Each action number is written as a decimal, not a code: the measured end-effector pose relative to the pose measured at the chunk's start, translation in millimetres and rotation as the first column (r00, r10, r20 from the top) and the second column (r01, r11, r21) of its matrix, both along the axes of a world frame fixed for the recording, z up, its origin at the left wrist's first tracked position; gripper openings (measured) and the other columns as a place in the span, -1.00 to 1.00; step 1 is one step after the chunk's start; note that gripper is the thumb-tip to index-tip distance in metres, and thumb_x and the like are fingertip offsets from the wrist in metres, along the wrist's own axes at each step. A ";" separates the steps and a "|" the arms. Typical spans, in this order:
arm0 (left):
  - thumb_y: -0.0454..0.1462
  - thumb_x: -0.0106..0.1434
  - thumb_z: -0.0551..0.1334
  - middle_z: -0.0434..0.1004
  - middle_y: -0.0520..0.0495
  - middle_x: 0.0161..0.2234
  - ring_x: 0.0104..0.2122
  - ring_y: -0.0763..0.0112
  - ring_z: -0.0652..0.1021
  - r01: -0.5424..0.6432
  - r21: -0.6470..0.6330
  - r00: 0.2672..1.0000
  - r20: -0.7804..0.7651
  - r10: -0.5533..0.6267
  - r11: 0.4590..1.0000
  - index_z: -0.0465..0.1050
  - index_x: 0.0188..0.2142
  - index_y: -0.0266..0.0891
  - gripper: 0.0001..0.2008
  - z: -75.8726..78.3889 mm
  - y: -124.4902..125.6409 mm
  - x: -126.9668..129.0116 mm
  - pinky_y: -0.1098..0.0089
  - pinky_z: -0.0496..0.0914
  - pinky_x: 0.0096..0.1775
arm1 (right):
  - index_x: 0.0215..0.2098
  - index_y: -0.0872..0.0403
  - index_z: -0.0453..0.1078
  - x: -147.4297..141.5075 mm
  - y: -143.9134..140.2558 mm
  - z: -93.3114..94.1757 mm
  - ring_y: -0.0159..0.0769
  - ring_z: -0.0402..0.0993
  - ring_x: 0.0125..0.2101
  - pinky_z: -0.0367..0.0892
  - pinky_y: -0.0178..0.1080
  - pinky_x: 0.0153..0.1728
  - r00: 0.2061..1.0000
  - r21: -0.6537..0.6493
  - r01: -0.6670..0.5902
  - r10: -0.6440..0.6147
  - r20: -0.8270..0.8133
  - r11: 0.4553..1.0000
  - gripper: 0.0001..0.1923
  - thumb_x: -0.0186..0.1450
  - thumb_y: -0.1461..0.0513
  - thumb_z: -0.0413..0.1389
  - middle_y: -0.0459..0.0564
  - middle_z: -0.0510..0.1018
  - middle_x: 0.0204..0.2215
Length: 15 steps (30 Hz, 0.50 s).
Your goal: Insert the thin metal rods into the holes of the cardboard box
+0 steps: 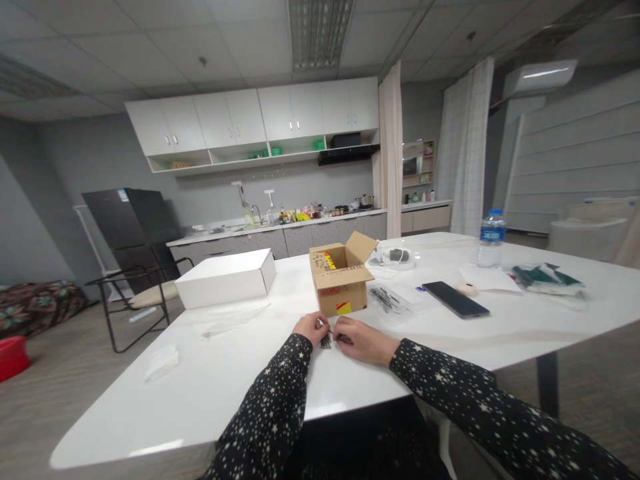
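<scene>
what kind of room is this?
Likely an office break room or staged kitchen space: a kitchenette counter with sink, white wall cabinets, a black fridge, curtain partitions. Both hands pinch small dark metal pieces at a white table.

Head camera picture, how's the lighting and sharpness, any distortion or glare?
Head view: even light from the ceiling panel; wide-angle bending curves the white table edges and walls; soft glare streaks on the tabletop; the small dark items between the left hand and right hand are too small to resolve.
</scene>
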<state>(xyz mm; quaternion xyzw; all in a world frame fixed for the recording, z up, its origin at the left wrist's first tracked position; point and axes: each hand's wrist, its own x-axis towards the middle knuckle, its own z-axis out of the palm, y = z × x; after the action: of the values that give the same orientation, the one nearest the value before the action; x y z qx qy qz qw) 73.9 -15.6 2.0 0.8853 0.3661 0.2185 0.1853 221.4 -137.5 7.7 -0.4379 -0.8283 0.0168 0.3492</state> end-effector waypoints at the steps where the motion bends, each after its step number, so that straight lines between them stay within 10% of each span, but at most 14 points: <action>1: -0.30 0.10 0.19 0.29 0.15 -0.68 -0.62 0.57 0.32 -0.002 -0.001 1.000 0.000 0.002 1.000 0.47 -0.41 -0.27 -0.90 -0.1 0.1 0.1 0.54 0.16 -0.50 | -0.33 0.10 0.34 0.0 -0.1 -0.1 -0.32 0.38 -0.28 0.34 -0.25 -0.20 1.000 0.000 -0.001 0.001 -0.002 1.000 -0.82 0.16 0.46 0.03 -0.01 0.41 -0.33; 15: -0.27 0.11 0.20 0.29 0.15 -0.68 -0.63 0.58 0.31 0.014 0.011 1.000 0.017 -0.014 1.000 0.47 -0.41 -0.27 -0.89 -6.4 5.2 -1.6 0.54 0.15 -0.51 | -0.33 0.12 0.39 -0.7 3.8 -6.2 -0.29 0.41 -0.32 0.34 -0.22 -0.20 0.997 0.021 0.074 -0.075 0.009 0.997 -0.87 0.16 0.39 0.06 0.02 0.49 -0.38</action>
<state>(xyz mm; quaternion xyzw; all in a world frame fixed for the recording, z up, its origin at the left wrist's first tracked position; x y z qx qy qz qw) 72.3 -10.4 -4.4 0.8869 0.3571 0.2269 0.1854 220.7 -133.6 1.5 -0.4650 -0.8131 -0.0067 0.3502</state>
